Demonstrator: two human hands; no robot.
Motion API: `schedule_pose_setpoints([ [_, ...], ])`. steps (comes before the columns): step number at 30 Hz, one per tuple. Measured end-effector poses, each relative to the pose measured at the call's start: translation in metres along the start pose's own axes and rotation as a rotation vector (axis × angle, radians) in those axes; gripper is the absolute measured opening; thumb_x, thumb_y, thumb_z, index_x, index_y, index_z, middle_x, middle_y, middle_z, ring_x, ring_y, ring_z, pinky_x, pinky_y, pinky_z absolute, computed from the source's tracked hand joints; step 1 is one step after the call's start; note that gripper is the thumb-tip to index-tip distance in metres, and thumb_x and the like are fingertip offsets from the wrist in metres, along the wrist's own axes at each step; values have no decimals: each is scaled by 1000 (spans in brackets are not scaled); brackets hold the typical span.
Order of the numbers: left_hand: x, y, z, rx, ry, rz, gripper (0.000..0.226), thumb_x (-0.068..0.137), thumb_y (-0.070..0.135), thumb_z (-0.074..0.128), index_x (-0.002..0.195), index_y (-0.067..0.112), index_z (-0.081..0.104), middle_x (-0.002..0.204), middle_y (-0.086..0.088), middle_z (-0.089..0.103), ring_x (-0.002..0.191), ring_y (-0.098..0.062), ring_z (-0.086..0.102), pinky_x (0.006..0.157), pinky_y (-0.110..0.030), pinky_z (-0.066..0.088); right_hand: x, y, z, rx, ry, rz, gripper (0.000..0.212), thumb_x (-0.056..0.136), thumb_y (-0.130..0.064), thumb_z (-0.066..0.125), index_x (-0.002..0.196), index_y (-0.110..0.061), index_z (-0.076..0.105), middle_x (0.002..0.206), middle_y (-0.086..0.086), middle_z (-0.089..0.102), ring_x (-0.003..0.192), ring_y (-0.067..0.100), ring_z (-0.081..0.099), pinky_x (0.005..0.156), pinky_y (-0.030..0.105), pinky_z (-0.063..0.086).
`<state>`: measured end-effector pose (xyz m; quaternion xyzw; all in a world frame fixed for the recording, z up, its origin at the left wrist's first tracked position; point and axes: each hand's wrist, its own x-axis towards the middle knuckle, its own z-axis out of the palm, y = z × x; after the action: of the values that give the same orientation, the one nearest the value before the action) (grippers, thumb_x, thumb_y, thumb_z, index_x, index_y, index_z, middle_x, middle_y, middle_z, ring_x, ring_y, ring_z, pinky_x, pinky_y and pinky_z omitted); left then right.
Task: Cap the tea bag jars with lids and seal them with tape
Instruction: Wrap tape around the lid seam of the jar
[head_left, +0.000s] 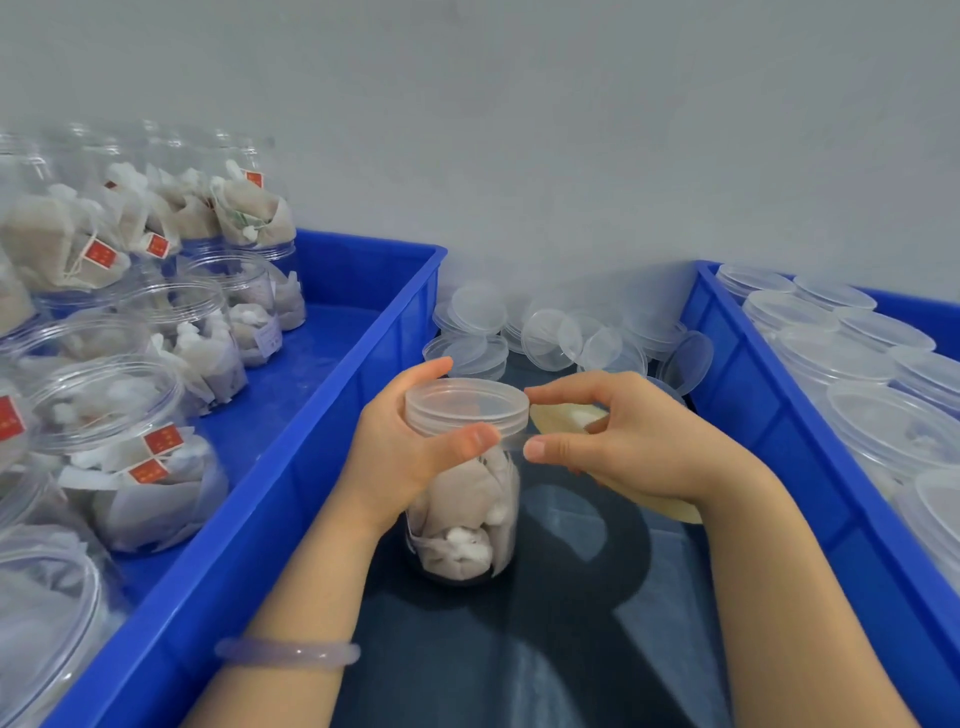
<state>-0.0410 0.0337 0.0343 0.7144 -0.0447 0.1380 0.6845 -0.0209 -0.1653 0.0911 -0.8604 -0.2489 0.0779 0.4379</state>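
Head view: I see the left blue plastic crate (291, 519) and the right blue plastic crate (779, 467), both cut off by the frame. Between them on the dark table (571, 649) stands the clear tea-bag jar (467, 525), with its translucent round lid (465, 408) on. The left hand (395, 452) grips it; the right hand (634, 441) curls round a tan tape roll (563, 418), which is mostly hidden.

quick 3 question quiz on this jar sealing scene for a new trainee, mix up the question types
1. True or false: the jar gripped by the left hand already has its lid on.
2. Where do the loose lids lie? A in the left crate; B on the dark tabletop by the wall; C stacked on the open jars.
3. Which hand holds the tape roll?

Key: 1 true. 2 B. 3 the right hand.
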Motion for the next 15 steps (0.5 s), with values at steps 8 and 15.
schedule_pose_setpoints([
  [8,-2,-2,2,-102,-80,-17,105,28,70,84,119,23,58,112,-3,69,103,-17,67,79,-24,54,-1,-3,-1,96,-10,11,26,73,-36,78,95,-41,64,52,-19,61,44,-2,54,47,9,41],
  [15,-4,-2,-1,-79,-234,-20,113,31,72,83,127,23,50,117,2,69,112,-13,63,87,-24,51,4,6,3,140,-186,25,41,67,-46,78,105,-45,63,74,-17,70,56,3,59,54,15,46],
])
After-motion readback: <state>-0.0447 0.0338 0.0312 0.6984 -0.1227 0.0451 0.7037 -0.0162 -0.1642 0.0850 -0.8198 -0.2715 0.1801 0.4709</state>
